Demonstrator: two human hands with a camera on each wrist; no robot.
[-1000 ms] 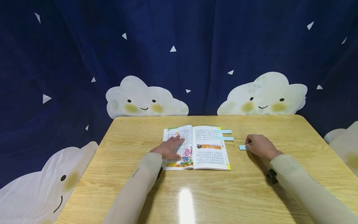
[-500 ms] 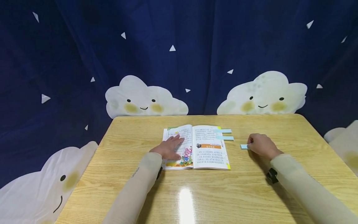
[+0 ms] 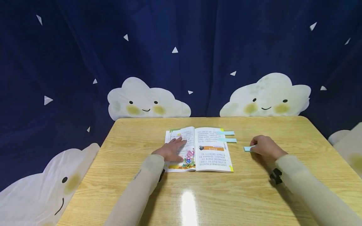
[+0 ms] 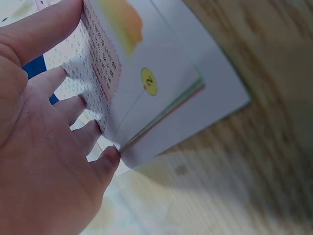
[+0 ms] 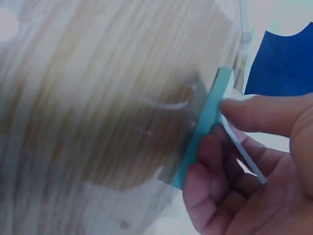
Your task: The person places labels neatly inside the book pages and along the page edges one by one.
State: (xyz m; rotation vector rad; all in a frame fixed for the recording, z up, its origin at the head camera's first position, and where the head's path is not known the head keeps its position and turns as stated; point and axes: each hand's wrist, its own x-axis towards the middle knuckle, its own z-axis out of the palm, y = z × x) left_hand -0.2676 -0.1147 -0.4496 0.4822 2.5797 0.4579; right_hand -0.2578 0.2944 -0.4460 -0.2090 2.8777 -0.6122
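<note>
An open book (image 3: 213, 159) with printed text and a pink cartoon animal lies on the table. My left hand (image 3: 170, 151) rests on its left page, fingers spread; the left wrist view shows them straight against the paper near a page corner (image 4: 188, 73). Two pale blue sticky notes (image 3: 229, 140) jut out from the right page's outer edge. To the right of the book, my right hand (image 3: 266, 147) pinches a small pad of light blue sticky notes (image 5: 209, 120) low over the table. Between thumb and fingers, one thin strip (image 5: 243, 149) stands away from the pad.
The wooden table (image 3: 135, 131) has rounded far corners, and a bright light reflection (image 3: 188, 204) shows near its front. Behind it hangs a dark blue curtain (image 3: 158, 47) with white cloud prints. A dark device (image 3: 276, 176) sits at the right wrist.
My right hand has drawn slightly to the right with the sticky note pad. The left hand stays on the page, and the book has not moved.
</note>
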